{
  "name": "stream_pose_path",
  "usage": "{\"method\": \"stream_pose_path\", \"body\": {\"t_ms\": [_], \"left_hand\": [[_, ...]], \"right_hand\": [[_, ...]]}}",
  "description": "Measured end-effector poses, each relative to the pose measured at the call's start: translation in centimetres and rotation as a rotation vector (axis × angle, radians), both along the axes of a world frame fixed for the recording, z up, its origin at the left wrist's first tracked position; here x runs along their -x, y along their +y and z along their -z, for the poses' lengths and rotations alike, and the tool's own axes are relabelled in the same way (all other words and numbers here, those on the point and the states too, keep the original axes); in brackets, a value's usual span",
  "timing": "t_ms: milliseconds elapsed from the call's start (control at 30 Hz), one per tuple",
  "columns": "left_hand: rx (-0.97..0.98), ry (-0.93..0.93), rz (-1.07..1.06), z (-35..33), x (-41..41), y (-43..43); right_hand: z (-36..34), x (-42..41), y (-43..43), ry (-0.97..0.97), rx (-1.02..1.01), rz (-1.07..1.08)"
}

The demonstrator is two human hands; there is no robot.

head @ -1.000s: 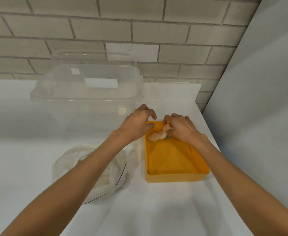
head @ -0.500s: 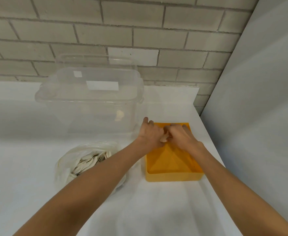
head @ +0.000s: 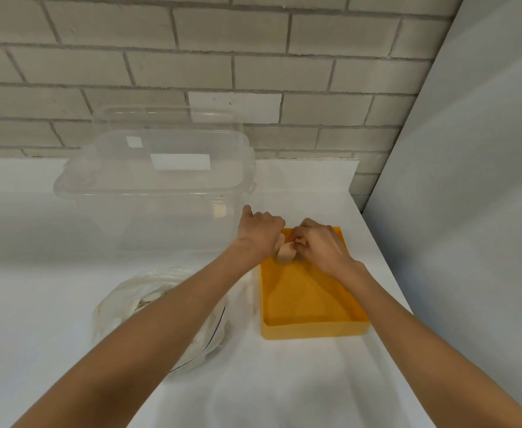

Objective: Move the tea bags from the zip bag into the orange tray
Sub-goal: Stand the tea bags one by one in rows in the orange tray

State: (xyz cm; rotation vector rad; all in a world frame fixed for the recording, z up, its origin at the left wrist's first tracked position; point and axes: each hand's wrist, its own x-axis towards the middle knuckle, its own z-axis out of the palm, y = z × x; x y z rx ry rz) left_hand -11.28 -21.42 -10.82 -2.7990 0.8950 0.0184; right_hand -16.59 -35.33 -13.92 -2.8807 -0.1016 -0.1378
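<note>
Left of the orange tray (head: 312,328), the zip bag (head: 191,344) lies on the table (head: 284,387) with a heap of pale tea bags (head: 153,297) showing inside it, so I judge most of the job is left to do. Behind the bag, left of the tray's far end, stands a clear box (head: 161,193) that plays no part here. At the tray's far left corner the left hand (head: 261,231) has its fingers curled under against one tea bag (head: 285,254). The back of the hand hides them, so I cannot tell whether they grip it. Just to its right, the right hand (head: 318,242) pinches that same tea bag, low inside the tray. I see no other tea bag on the tray floor, so I take this as about the first one going in, not yet let go.
</note>
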Motion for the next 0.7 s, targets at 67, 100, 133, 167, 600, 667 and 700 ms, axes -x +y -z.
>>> {"method": "stream_pose_path", "body": {"t_ms": [67, 100, 133, 167, 600, 667, 700], "left_hand": [[-0.007, 0.031, -0.001, -0.3, -0.9, 0.2], [-0.009, 0.041, 0.009, -0.3, -1.2, 0.3], [-0.015, 0.053, 0.019, -0.3, -1.4, 0.3], [-0.020, 0.072, 0.029, -0.2, -1.5, 0.4], [-0.153, 0.086, 0.083, 1.1, -1.8, 0.9], [-0.125, 0.036, 0.094, 1.5, -1.7, 0.8], [-0.104, 0.001, 0.097, 1.7, -1.5, 0.7]], "right_hand": [[-0.8, -0.7, 0.3, 0.042, -0.015, -0.021], [-1.2, -1.0, 0.4, 0.069, -0.018, -0.026], [-1.4, -1.3, 0.6, 0.098, -0.007, -0.029], [-1.5, -1.6, 0.8, 0.120, 0.020, -0.030], [-2.4, -2.5, 1.8, 0.225, 0.232, -0.003], [-2.1, -2.6, 2.0, 0.228, 0.256, 0.003], [-1.9, -2.6, 2.1, 0.218, 0.261, 0.010]]}}
